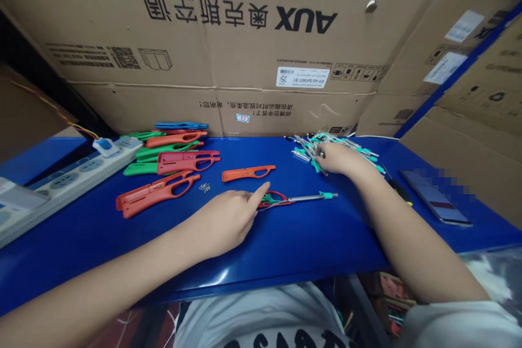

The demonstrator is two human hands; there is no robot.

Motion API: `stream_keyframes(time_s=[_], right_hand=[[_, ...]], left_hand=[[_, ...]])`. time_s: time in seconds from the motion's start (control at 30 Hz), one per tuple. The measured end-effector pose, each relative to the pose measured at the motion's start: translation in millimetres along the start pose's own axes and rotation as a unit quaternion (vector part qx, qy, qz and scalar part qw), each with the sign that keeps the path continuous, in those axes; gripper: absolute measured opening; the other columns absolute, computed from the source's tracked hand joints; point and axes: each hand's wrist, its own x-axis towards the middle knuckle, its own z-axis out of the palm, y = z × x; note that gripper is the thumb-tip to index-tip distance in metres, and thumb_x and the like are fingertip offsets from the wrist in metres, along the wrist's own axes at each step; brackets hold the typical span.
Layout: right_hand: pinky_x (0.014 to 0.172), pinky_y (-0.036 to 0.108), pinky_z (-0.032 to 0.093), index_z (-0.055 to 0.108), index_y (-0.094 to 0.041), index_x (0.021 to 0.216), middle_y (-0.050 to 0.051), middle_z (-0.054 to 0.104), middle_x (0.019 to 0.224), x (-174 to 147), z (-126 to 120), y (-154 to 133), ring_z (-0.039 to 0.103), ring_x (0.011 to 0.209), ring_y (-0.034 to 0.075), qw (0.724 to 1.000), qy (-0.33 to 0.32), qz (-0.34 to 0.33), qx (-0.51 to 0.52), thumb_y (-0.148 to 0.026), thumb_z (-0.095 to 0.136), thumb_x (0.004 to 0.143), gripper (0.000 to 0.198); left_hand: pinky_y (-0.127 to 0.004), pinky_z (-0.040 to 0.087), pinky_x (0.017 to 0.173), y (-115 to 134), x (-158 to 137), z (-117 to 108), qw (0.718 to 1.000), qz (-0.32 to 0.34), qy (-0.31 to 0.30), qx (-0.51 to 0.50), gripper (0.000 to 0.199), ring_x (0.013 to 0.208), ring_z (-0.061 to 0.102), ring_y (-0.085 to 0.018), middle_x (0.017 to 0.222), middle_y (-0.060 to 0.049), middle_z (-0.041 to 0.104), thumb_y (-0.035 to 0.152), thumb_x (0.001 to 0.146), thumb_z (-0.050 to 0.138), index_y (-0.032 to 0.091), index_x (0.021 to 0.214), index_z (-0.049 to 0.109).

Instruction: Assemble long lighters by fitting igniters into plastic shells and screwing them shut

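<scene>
My left hand (228, 220) is curled over the handle end of a red utility lighter (279, 196), its index finger stretched along it. From the lighter's front a metal tube (308, 197) with a green clip points right; its rear is hidden under my palm. My right hand (336, 157) dips into a pile of metal lighter tubes (359, 147) with teal clips, fingers bent together at its left side. What the fingertips pinch, if anything, is hidden. Behind my left hand lies an orange lighter shell half (247, 173).
Red, orange, green and blue shell halves (149, 194) are heaped at left, with small silver screws (204, 188) beside them. A white power strip (69, 182) lies farther left. At right are a phone (436, 197) and a dark-handled tool (399, 191). Cardboard (228, 65) walls the back.
</scene>
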Motion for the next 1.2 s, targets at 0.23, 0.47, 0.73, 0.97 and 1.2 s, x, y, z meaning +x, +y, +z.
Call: stream_keyframes(time_s=[0.23, 0.47, 0.73, 0.97, 1.2], right_hand=[[0.068, 0.034, 0.045, 0.064, -0.018, 0.103, 0.016, 0.072, 0.108, -0.3, 14.0, 8.3, 0.067, 0.097, 0.030, 0.999, 0.004, -0.035, 0.003, -0.038, 0.056, 0.090, 0.026], [0.072, 0.035, 0.048, 0.059, -0.016, 0.114, 0.015, 0.066, 0.110, 6.8, 24.6, 12.6, 0.064, 0.093, 0.028, 0.997, 0.040, -0.049, 0.048, -0.048, 0.062, 0.088, 0.041], [0.091, 0.041, 0.049, 0.068, -0.017, 0.096, 0.013, 0.057, 0.106, 15.7, 47.8, 0.2, 0.061, 0.100, 0.029, 0.982, 0.149, -0.085, 0.079, -0.035, 0.062, 0.089, 0.021], [0.091, 0.041, 0.050, 0.064, -0.017, 0.087, 0.011, 0.058, 0.100, 25.5, 60.0, -2.7, 0.061, 0.098, 0.028, 0.970, 0.191, -0.089, 0.120, -0.027, 0.066, 0.085, 0.010], [0.066, 0.030, 0.044, 0.066, -0.019, 0.082, 0.002, 0.060, 0.079, -16.6, 36.2, -45.3, 0.052, 0.067, 0.016, 0.867, 0.240, -0.267, 0.345, -0.035, 0.069, 0.089, 0.017]], left_hand=[[-0.038, 0.058, 0.081, -5.1, -4.8, 19.1, 0.996, -0.036, 0.050, -0.068, 0.072, 0.098, 0.073, -0.028, 0.111, -0.013, 0.074, 0.017, 0.099, 0.041, 0.018, 0.162, 0.007], [-0.041, 0.057, 0.092, -4.3, -2.2, 18.7, 0.990, -0.044, 0.046, -0.124, 0.070, 0.113, 0.069, -0.028, 0.128, -0.014, 0.068, 0.025, 0.099, 0.044, 0.019, 0.162, 0.014], [-0.045, 0.052, 0.102, -8.3, -3.2, 23.4, 0.989, -0.027, 0.087, -0.117, 0.065, 0.124, 0.061, -0.029, 0.138, -0.015, 0.061, 0.025, 0.098, 0.047, 0.018, 0.158, 0.026], [-0.047, 0.051, 0.105, -12.7, 1.2, 24.8, 0.973, -0.062, 0.133, -0.180, 0.058, 0.122, 0.062, -0.028, 0.133, -0.012, 0.066, 0.027, 0.095, 0.052, 0.019, 0.151, 0.042], [-0.045, 0.045, 0.114, -17.7, 14.4, 33.1, 0.870, -0.154, 0.195, -0.427, 0.048, 0.128, 0.061, -0.027, 0.137, -0.008, 0.065, 0.044, 0.093, 0.061, 0.018, 0.134, 0.064]])
